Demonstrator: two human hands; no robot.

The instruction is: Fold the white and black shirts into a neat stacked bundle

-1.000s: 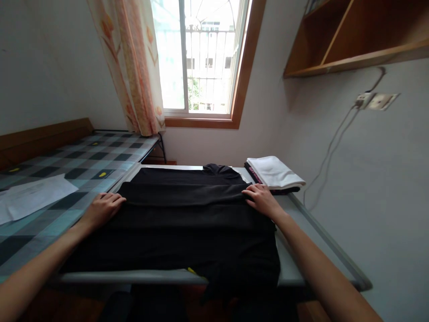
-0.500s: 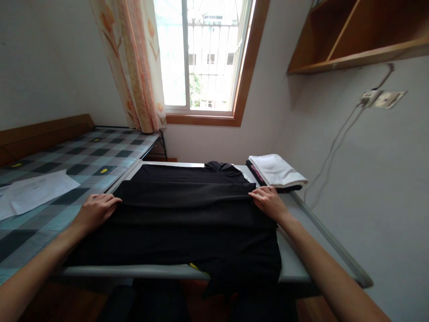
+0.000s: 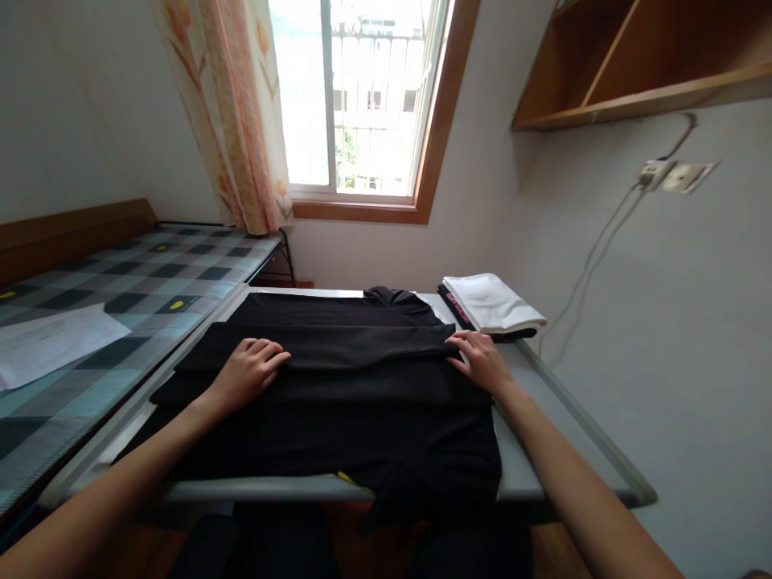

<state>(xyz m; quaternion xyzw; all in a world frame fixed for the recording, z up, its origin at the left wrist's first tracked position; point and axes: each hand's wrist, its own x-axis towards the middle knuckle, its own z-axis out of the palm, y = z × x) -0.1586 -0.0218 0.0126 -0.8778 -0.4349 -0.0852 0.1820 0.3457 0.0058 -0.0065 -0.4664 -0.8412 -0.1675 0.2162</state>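
A black shirt (image 3: 362, 434) lies spread over the light table, with a long folded band across its middle. One bunched part sits at the far edge, and a corner hangs over the front edge near a small yellow mark. My left hand (image 3: 253, 370) rests on the folded band, left of its middle, fingers stretched over the cloth. At the band's right end my right hand (image 3: 479, 362) pinches the cloth's edge between thumb and fingers.
Folded clothes, white over black (image 3: 491, 305), lie at the table's far right corner. To the left is a bed with a checked mattress (image 3: 199, 277) and white papers (image 3: 60, 342). A light table (image 3: 531, 450) borders the right wall, where a cable (image 3: 594, 249) hangs.
My left hand has left the band's left end and moved right onto its top. My right hand stays at the right end. The view has shifted slightly.
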